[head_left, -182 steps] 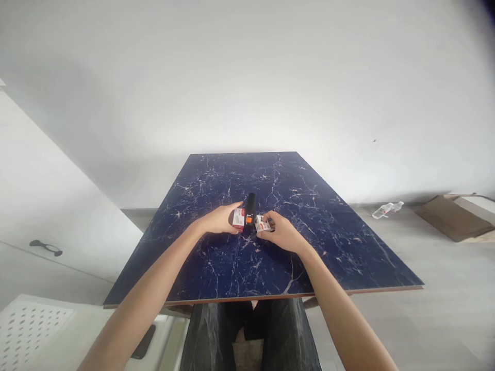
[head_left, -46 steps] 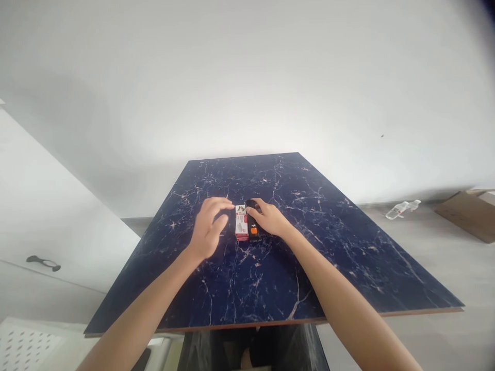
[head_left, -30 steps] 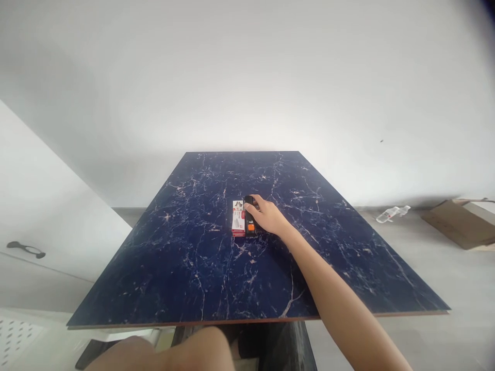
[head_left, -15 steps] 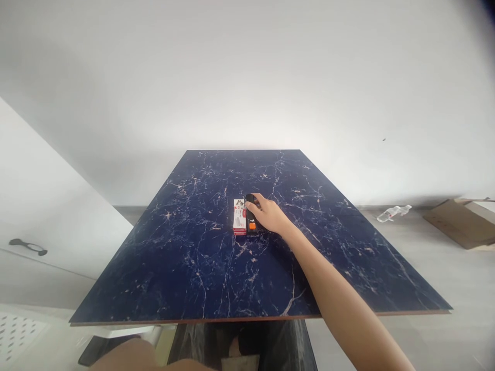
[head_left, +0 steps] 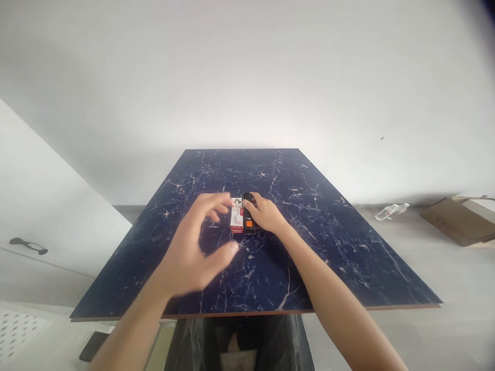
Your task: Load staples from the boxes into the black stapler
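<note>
At the middle of the blue marble-patterned table lies a stack of small white-and-red boxes, which look like staple boxes. Close against its right side is a black stapler with an orange patch at its near end. My right hand is closed around the stapler, thumb on top and fingers along its far right side. Left of the boxes and nearer to me, my left hand is raised above the table, slightly blurred. Its thumb and fingers are spread apart with nothing between them.
A white wall rises behind the table. To the left stands a white cabinet with a dark handle. On the floor at the right lie a clear plastic bottle and a cardboard box.
My left hand has come into view from below and reached up beside the boxes, fingers spread. My right hand stays on the stapler. The view has shifted slightly.
</note>
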`<state>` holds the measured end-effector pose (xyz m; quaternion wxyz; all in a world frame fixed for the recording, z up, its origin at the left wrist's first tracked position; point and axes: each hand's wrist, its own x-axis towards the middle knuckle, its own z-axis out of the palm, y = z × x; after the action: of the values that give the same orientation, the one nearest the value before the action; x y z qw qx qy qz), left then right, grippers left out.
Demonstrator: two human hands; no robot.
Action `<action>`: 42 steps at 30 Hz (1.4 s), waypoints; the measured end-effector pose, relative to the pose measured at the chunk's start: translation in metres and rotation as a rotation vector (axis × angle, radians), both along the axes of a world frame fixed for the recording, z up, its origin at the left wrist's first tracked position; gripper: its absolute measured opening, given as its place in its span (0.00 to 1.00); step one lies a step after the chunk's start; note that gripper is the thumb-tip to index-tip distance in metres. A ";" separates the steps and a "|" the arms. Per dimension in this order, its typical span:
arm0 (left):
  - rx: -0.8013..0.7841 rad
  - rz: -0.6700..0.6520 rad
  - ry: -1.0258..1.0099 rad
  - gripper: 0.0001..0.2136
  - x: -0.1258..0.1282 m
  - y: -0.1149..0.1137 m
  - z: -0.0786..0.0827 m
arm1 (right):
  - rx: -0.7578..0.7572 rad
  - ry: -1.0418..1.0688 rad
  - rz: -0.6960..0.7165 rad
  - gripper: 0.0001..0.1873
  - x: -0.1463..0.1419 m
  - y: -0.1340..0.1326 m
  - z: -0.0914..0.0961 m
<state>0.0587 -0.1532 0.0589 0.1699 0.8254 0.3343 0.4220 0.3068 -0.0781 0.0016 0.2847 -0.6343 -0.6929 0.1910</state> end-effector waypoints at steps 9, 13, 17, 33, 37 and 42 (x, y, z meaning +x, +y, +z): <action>-0.362 0.002 0.454 0.54 0.019 0.082 -0.069 | -0.128 0.090 -0.070 0.31 0.000 -0.028 0.006; -0.324 -0.001 0.351 0.55 0.045 0.092 -0.078 | -0.142 0.098 -0.108 0.25 0.016 -0.044 0.007; -0.252 -0.086 0.312 0.53 0.097 0.101 -0.084 | -0.113 0.027 -0.206 0.18 0.055 -0.052 0.006; -0.037 -0.069 0.295 0.46 0.325 0.102 -0.093 | -0.102 -0.013 -0.508 0.17 0.236 -0.060 -0.009; 0.018 -0.040 0.281 0.46 0.316 0.093 -0.093 | 0.046 0.039 -0.690 0.22 0.222 -0.065 -0.017; 0.101 -0.092 0.182 0.23 0.289 0.066 -0.084 | 0.402 -0.107 -0.862 0.16 0.183 -0.072 -0.017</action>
<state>0.3477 -0.0876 -0.0256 0.1161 0.8823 0.2884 0.3535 0.4897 -0.1497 -0.0158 0.4190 -0.8052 -0.4036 -0.1150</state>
